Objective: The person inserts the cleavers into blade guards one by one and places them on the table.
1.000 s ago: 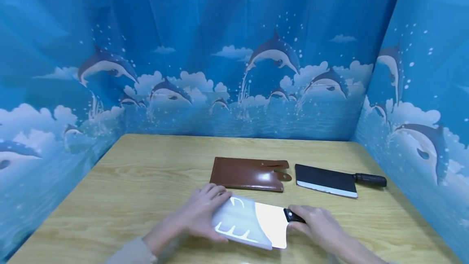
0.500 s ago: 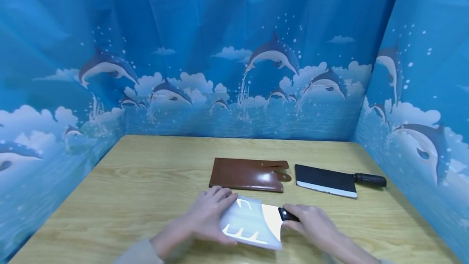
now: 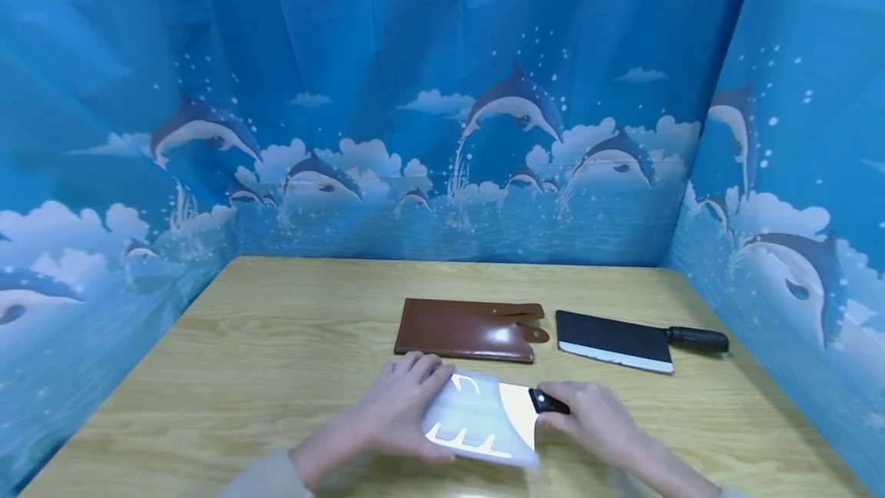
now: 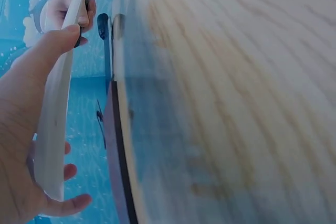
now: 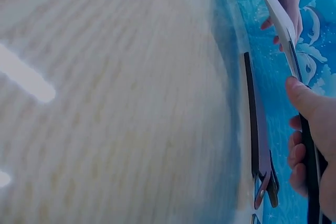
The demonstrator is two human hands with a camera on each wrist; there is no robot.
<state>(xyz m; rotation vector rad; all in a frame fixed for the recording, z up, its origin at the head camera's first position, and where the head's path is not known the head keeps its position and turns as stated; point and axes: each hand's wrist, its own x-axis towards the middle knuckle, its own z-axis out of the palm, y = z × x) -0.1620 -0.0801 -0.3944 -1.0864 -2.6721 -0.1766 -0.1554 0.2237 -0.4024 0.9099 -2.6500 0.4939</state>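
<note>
A translucent white blade cover (image 3: 470, 419) sits over most of a cleaver's shiny blade (image 3: 518, 410), with a bright strip bare near the handle. My left hand (image 3: 404, 410) grips the cover's closed end, thumb on the near side and fingers over the far side. On the right, my right hand (image 3: 591, 417) is curled round the cleaver's black handle (image 5: 311, 166). Both wrist views show the cover (image 4: 55, 124) edge-on, held up off the table between the two hands. Inside the cover the blade's far end is hidden.
Behind the hands a brown leather knife sheath (image 3: 449, 327) with snap straps lies flat. A second cleaver, black-bladed (image 3: 611, 336), lies to its right. Blue dolphin-print curtains (image 3: 373, 98) enclose the wooden table (image 3: 276, 321) at the back and sides.
My left hand has moved right with the cover, which now hides more of the blade. My right hand has shifted slightly left with the handle. The leather sheath and black-bladed cleaver stay put.
</note>
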